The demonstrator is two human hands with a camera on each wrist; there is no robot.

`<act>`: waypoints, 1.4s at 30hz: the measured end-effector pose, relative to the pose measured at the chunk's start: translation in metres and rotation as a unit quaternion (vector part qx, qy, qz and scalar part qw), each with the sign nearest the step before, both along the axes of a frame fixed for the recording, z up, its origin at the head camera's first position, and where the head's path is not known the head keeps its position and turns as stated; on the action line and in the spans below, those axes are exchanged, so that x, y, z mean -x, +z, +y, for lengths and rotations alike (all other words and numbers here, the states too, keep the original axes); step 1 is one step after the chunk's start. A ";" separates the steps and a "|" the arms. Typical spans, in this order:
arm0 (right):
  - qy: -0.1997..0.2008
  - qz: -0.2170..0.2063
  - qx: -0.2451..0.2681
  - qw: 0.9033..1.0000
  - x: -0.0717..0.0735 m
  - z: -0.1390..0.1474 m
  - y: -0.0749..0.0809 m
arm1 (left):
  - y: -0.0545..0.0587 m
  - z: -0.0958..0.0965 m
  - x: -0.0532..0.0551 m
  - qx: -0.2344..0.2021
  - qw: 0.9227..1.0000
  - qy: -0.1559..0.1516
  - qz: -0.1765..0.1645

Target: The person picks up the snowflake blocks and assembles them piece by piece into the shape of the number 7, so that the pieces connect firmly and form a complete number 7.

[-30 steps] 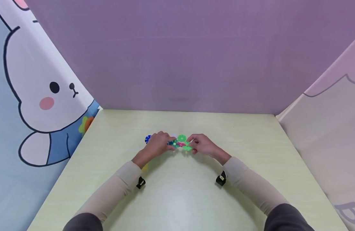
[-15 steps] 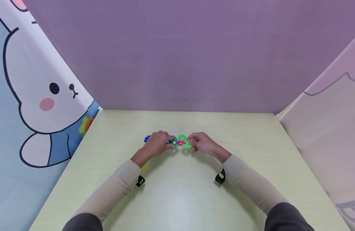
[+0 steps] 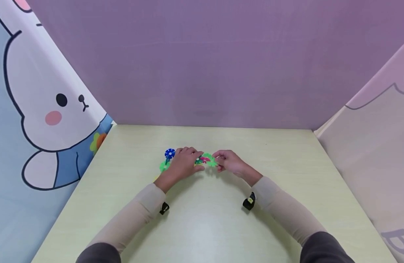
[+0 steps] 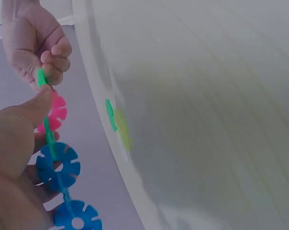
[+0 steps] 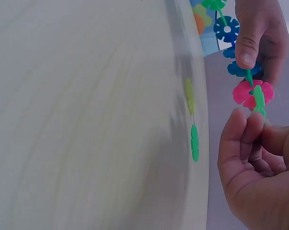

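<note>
A chain of interlocking snowflake discs is held above the table between both hands. My left hand (image 3: 183, 162) grips it along the middle, thumb and fingers around a stretch with a blue disc (image 4: 58, 166) and a pink disc (image 5: 253, 93). At the right end, my right hand (image 3: 233, 162) pinches a light green disc (image 5: 259, 99) between thumb and fingertips, close against the pink one. Left of the left hand, a dark blue disc (image 3: 170, 153) and a green disc (image 3: 164, 166) stick out. Part of the chain is hidden behind the left hand.
A yellow disc (image 5: 189, 96) and a green disc (image 5: 194, 143) lie on the table (image 3: 205, 219) beneath the hands. A purple panel (image 3: 202, 73) rises at the table's back edge. Printed cloths (image 3: 57, 128) flank both sides.
My left hand has shifted slightly right and turned, and the chain's left end with the blue and green discs now shows more beside it. My right hand stays nearly in place, pinching the green disc.
</note>
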State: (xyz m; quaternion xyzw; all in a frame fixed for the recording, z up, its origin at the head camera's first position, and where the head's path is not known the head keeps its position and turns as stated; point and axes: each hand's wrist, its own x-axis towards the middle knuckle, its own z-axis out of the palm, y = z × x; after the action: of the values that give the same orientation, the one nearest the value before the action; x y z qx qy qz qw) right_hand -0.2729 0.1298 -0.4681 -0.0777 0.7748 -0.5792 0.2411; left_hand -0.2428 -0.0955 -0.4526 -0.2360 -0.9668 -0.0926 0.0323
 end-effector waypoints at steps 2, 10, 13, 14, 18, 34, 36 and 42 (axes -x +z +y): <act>-0.002 -0.002 0.005 1.000 0.000 -0.001 0.000 | -0.003 0.003 0.000 -0.005 1.000 -0.004 0.013; -0.001 -0.009 0.012 1.000 0.000 -0.006 -0.001 | -0.011 0.009 -0.001 -0.033 0.999 -0.020 0.033; 0.008 -0.008 0.004 1.000 -0.001 -0.007 -0.001 | -0.012 0.009 -0.001 -0.033 0.999 -0.021 0.035; 0.011 -0.005 0.000 1.000 -0.001 -0.007 -0.001 | -0.012 0.009 -0.001 -0.032 0.999 -0.021 0.034; 0.023 0.012 -0.024 0.999 -0.001 -0.007 -0.001 | -0.011 0.008 -0.001 -0.027 0.999 -0.018 0.029; 0.016 0.129 -0.149 0.980 0.025 -0.003 0.000 | -0.010 -0.011 0.000 -0.005 1.000 0.014 -0.004; 0.025 0.149 -0.173 0.973 0.029 -0.004 0.000 | -0.009 -0.013 -0.001 -0.006 1.000 0.016 -0.004; 0.062 0.173 -0.234 0.955 0.042 -0.011 -0.006 | -0.009 -0.018 -0.001 0.000 1.000 0.019 -0.010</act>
State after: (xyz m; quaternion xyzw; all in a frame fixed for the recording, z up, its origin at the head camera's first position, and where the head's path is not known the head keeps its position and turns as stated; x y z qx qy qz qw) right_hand -0.3145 0.1184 -0.4739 -0.1666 0.9121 -0.3432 0.1503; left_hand -0.2416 -0.1140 -0.4616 -0.2161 -0.9715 -0.0947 0.0241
